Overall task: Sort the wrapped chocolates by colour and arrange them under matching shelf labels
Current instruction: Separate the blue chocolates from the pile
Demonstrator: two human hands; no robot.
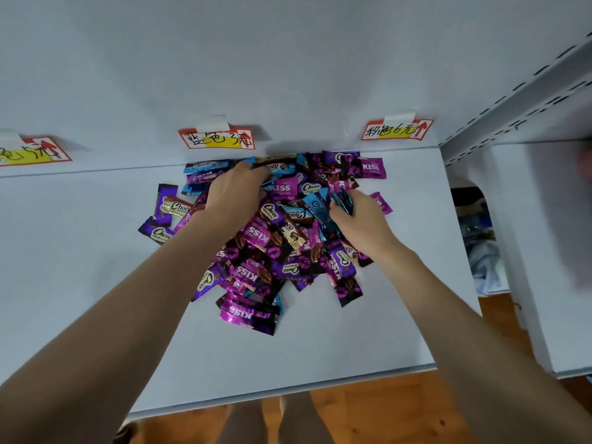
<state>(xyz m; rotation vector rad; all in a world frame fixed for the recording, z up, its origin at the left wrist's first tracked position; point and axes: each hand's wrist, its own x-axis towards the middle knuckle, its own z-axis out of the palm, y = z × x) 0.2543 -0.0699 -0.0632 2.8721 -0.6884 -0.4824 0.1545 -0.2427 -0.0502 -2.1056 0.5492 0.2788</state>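
Right hand (358,219) is gripping a bunch of blue chocolates (341,200), gathering one colour, while left hand (234,193), grasp indiscernible, is reaching into the mixed pile (256,261) lying on the shelf (96,251) beneath the labels (217,139).

Purple, magenta, blue wrapped chocolates (262,248), red-yellow labels (217,139), pale grey shelf (96,251)

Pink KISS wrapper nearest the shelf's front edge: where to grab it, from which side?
Pinch the pink KISS wrapper across its narrow width at mid-length, from above on the front side. It lies flat at the near tip of the pile: front edge bare on the shelf, far edge overlapped by other wrappers. The right hand grips blue wrappers, so probably the left hand.
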